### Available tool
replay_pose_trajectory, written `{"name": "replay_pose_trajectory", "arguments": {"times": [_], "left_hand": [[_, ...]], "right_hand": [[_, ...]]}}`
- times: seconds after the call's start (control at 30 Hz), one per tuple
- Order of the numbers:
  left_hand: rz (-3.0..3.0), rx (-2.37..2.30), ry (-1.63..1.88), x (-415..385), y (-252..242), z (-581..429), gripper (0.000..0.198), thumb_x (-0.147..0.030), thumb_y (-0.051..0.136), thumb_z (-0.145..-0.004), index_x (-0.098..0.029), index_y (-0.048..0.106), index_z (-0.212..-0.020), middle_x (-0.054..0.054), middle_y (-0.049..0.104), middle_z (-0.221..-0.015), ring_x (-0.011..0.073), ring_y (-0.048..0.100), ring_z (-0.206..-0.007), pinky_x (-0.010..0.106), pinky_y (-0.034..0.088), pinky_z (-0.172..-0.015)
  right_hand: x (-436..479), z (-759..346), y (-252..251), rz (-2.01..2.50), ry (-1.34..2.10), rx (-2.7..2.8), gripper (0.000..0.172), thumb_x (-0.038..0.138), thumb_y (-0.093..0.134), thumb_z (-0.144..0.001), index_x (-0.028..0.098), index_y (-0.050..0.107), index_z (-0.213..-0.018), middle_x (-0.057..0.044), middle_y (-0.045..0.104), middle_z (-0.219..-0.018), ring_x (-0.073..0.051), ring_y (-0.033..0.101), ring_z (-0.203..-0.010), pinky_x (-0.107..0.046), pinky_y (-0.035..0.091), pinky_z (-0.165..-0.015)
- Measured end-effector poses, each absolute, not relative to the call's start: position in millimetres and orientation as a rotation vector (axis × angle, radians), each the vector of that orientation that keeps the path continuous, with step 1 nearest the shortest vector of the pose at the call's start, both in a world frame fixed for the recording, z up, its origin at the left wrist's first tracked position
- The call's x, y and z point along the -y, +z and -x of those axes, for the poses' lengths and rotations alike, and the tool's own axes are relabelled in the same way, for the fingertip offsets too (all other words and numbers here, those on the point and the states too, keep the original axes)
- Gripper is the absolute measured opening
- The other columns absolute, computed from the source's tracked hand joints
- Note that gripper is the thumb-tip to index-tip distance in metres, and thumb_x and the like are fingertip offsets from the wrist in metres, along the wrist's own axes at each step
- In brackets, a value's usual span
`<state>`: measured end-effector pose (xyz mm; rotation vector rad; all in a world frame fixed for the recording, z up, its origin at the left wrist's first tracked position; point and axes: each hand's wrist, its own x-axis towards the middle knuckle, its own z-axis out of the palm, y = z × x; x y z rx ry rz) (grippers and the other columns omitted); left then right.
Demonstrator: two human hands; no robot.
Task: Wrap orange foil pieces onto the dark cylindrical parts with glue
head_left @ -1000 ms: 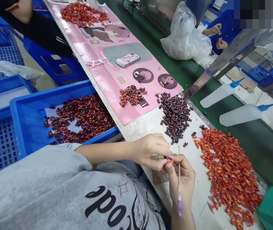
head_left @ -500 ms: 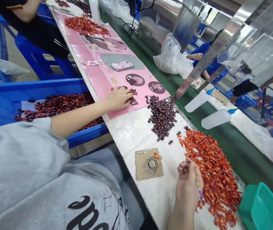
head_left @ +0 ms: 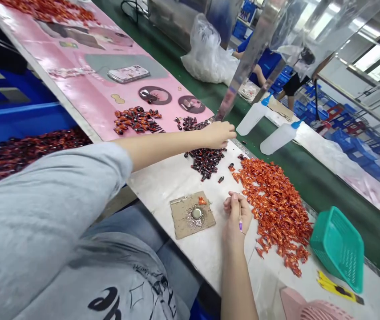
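My left hand (head_left: 218, 134) reaches across the white worktop (head_left: 166, 178) and rests, fingers curled, on a heap of small dark pieces (head_left: 205, 158); whether it grips one is hidden. My right hand (head_left: 236, 213) lies near the table edge, closed round a thin stick with a purple tip (head_left: 240, 218). It sits beside a big pile of small orange-red pieces (head_left: 273, 204). A square of brown card (head_left: 192, 215) with a small round metal disc and glue lies just left of my right hand.
A pink printed mat (head_left: 103, 89) carries a small orange-and-dark heap (head_left: 135, 120) and a phone (head_left: 128, 73). Two white squeeze bottles (head_left: 278, 138) lie on the green belt (head_left: 310, 169). A green basket (head_left: 338, 246), blue crate (head_left: 19, 122) and plastic bag (head_left: 206, 53) stand around. Another person works across the belt.
My left hand has swung right from the small heap on the pink mat to the dark pile. My right hand still holds the stick; the view has shifted right.
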<state>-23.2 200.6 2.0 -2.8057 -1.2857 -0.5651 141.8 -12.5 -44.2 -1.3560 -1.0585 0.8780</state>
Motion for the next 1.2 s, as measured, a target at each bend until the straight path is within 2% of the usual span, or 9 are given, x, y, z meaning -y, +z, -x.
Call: {"name": "replay_pose_trajectory", "arguments": {"times": [0.13,0.43,0.53,0.63,0.7,0.8,0.97,1.13,1.2], "left_hand": [[2.856,1.38,-0.288,-229,8,-40,0.04,-0.011,0.051,-0.086,-0.011,0.068,-0.122,0.018,0.068,-0.123,0.0283,0.058,-0.116,0.035,0.044,-0.093],[2.841,1.606,-0.352,-259,-2,-83,0.041,-0.006,0.052,-0.085,-0.004,0.068,-0.123,0.024,0.065,-0.127,0.032,0.058,-0.12,0.039,0.048,-0.095],[2.89,1.561,-0.393,-250,5,-76,0.041,-0.01,0.05,-0.086,-0.009,0.07,-0.122,0.018,0.067,-0.127,0.029,0.06,-0.116,0.035,0.048,-0.093],[3.059,1.441,-0.278,-227,13,-56,0.031,-0.022,0.059,-0.083,-0.015,0.076,-0.108,0.006,0.076,-0.102,0.021,0.066,-0.094,0.027,0.047,-0.084],[3.208,1.233,-0.168,-206,13,-40,0.034,-0.028,0.065,-0.08,-0.019,0.075,-0.111,0.002,0.077,-0.099,0.0185,0.066,-0.089,0.024,0.046,-0.081],[3.186,1.089,-0.11,-179,4,-24,0.038,-0.019,0.06,-0.079,-0.019,0.075,-0.114,0.007,0.076,-0.108,0.0207,0.068,-0.093,0.026,0.046,-0.08],[3.154,1.118,-0.16,-162,-7,-16,0.041,-0.007,0.053,-0.081,-0.017,0.075,-0.112,0.009,0.077,-0.104,0.0206,0.07,-0.093,0.025,0.047,-0.082],[3.122,1.133,-0.153,-149,3,-6,0.029,-0.029,0.059,-0.09,-0.018,0.074,-0.112,0.011,0.075,-0.101,0.0253,0.069,-0.091,0.029,0.046,-0.074],[3.12,1.125,-0.129,-145,3,-8,0.031,-0.028,0.059,-0.09,-0.018,0.072,-0.116,0.013,0.074,-0.106,0.0264,0.069,-0.091,0.03,0.044,-0.07]], "right_hand": [[12,-141,-46,1.368,0.807,1.166,0.037,0.054,0.061,-0.083,0.018,0.066,-0.085,0.002,0.059,-0.059,-0.011,0.054,-0.055,-0.025,0.042,-0.053],[15,-140,-51,1.414,0.668,1.282,0.03,0.045,0.056,-0.09,0.018,0.068,-0.087,0.003,0.058,-0.057,-0.011,0.054,-0.053,-0.025,0.042,-0.053],[11,-147,-54,1.428,0.649,1.267,0.029,0.044,0.057,-0.088,0.018,0.068,-0.085,0.003,0.057,-0.055,-0.011,0.053,-0.051,-0.025,0.04,-0.052],[7,-152,-53,1.437,0.625,1.23,0.028,0.044,0.057,-0.086,0.018,0.068,-0.083,0.004,0.056,-0.055,-0.01,0.051,-0.05,-0.024,0.039,-0.051],[5,-154,-51,1.441,0.612,1.205,0.027,0.044,0.059,-0.084,0.018,0.067,-0.081,0.004,0.056,-0.056,-0.01,0.052,-0.05,-0.024,0.039,-0.051],[3,-156,-48,1.442,0.602,1.17,0.027,0.045,0.06,-0.083,0.019,0.067,-0.081,0.003,0.058,-0.056,-0.01,0.053,-0.05,-0.024,0.04,-0.051],[2,-160,-48,1.44,0.606,1.134,0.03,0.048,0.061,-0.082,0.018,0.066,-0.08,0.004,0.057,-0.054,-0.011,0.055,-0.049,-0.025,0.04,-0.051],[1,-164,-48,1.455,0.609,1.102,0.031,0.049,0.063,-0.08,0.018,0.066,-0.081,0.005,0.055,-0.053,-0.01,0.051,-0.048,-0.024,0.037,-0.05],[0,-164,-47,1.458,0.625,1.099,0.032,0.049,0.064,-0.079,0.018,0.066,-0.081,0.005,0.054,-0.052,-0.01,0.05,-0.048,-0.024,0.037,-0.05]]}}
